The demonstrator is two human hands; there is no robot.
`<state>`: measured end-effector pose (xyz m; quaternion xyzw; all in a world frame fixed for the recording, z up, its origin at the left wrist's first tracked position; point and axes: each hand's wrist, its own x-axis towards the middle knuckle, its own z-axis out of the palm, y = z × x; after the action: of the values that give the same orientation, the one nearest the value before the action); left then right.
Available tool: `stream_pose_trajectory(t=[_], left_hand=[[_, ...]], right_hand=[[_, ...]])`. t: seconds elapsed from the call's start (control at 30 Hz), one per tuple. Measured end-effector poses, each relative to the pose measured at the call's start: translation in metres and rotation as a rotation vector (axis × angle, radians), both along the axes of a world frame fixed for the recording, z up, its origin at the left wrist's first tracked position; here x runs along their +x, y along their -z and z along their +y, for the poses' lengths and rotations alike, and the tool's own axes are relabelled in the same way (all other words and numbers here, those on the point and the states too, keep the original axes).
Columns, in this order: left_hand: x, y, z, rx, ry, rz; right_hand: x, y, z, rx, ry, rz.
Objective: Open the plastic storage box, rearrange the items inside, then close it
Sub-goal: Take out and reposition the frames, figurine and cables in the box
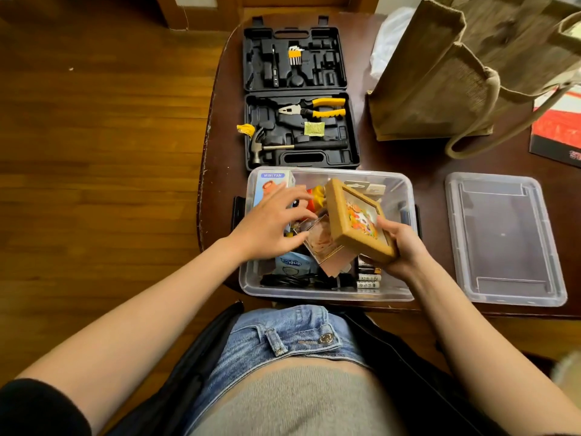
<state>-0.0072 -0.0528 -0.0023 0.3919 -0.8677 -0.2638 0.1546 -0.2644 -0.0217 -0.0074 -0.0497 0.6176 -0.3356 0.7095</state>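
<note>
The clear plastic storage box (404,190) stands open at the table's near edge, full of small items. Its clear lid (503,239) lies flat on the table to the right. My right hand (401,247) grips a wooden picture frame (356,217) with a colourful picture, tilted above the box's middle. My left hand (270,225) reaches into the box with fingers spread, touching a clear case (317,239) under the frame. A mini fan box (273,180) stands at the far left corner. Batteries (367,278), a black cable (289,281) and a blue packet (294,262) lie along the near side.
An open black tool case (298,96) with pliers (317,110), hammer (283,146) and hex keys lies just behind the box. A brown jute bag (456,73) lies at the back right, with a red booklet (558,127) beside it. The table's left edge drops to wooden floor (94,136).
</note>
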Motion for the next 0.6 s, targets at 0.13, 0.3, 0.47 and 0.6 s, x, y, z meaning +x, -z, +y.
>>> stream_pose_trajectory(t=[0.13, 0.3, 0.47, 0.6], left_hand=[[-0.011, 0.0, 0.006, -0.056, 0.069, -0.31], [-0.032, 0.001, 0.005, -0.102, 0.109, -0.577], [-0.039, 0.001, -0.001, -0.088, 0.144, -0.594], [-0.035, -0.005, -0.015, -0.022, 0.167, -0.561]], right_hand=[[0.004, 0.002, 0.004, 0.039, -0.024, -0.052], [0.009, 0.001, 0.008, 0.031, -0.008, -0.082], [0.018, 0.004, 0.017, 0.015, 0.001, -0.132], [0.02, 0.005, 0.025, -0.018, 0.115, -0.224]])
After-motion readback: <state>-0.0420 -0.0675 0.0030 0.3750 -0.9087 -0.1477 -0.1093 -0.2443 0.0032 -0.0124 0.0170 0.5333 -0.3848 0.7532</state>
